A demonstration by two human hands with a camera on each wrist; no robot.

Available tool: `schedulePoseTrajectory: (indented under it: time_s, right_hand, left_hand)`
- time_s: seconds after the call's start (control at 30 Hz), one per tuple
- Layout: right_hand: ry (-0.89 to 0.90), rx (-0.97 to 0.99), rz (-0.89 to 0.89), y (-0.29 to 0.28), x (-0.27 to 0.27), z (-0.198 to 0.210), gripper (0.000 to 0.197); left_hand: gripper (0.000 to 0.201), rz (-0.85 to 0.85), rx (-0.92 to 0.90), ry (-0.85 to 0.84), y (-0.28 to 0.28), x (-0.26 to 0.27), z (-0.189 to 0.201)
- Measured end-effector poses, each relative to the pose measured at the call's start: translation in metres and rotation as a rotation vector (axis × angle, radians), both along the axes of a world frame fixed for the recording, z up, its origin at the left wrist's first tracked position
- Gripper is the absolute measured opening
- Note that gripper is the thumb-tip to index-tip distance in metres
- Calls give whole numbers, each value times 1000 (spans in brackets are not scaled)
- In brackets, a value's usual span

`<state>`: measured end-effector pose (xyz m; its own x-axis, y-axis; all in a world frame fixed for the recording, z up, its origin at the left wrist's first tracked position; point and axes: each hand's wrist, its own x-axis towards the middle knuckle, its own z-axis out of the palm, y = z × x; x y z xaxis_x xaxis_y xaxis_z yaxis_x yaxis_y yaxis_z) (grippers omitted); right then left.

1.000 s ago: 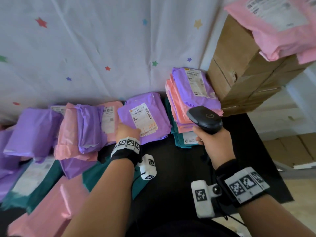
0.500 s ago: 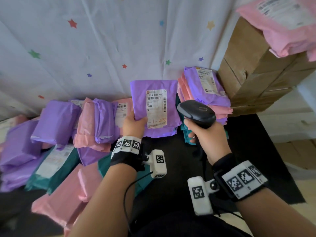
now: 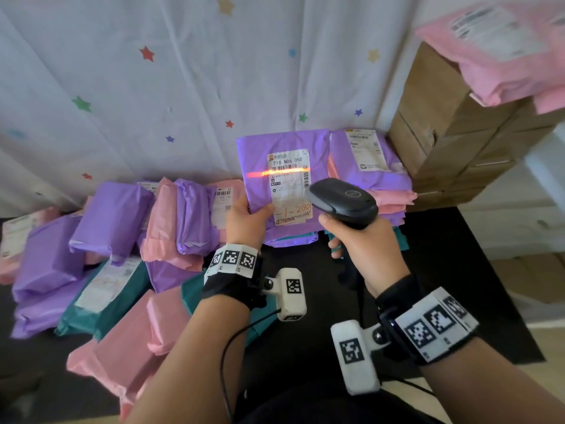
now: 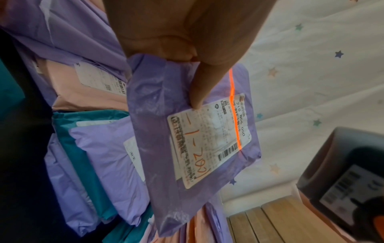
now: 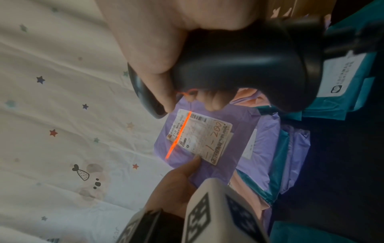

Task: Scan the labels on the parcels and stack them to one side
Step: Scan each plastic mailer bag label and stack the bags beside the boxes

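My left hand [image 3: 248,220] holds a purple parcel [image 3: 260,154] upright by its lower left corner, thumb on the front beside the white label [image 3: 290,185]. A black handheld scanner [image 3: 342,201] sits in the grip of my right hand [image 3: 363,249], pointed at that label. An orange scan line [image 3: 279,172] crosses the barcode near the label's top. The left wrist view shows the parcel [image 4: 187,148] with my thumb [image 4: 199,92] on it. The right wrist view shows the scanner [image 5: 249,65] above the label [image 5: 199,134].
A stack of purple, pink and teal parcels [image 3: 367,179] stands right behind the held one, against brown cardboard boxes [image 3: 452,142] topped by a pink parcel [image 3: 504,56]. Several loose parcels [image 3: 122,240] crowd the black table [image 3: 321,270] at left. A starred white sheet [image 3: 183,87] hangs behind.
My left hand lifted the purple parcel off the table and stood it upright. The scanner came up closer to it, and an orange scan line now lies across the label.
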<state>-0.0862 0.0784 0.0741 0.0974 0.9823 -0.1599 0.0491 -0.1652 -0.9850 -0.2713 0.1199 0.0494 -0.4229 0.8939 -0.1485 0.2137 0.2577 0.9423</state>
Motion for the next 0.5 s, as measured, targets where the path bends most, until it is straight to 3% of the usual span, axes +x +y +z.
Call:
schedulePoseTrajectory:
  time_s: [0.5]
  right_hand:
    - [1,7,-65,-2,11,1,8]
  left_hand:
    - [19,0,-26,-45,4,12,5]
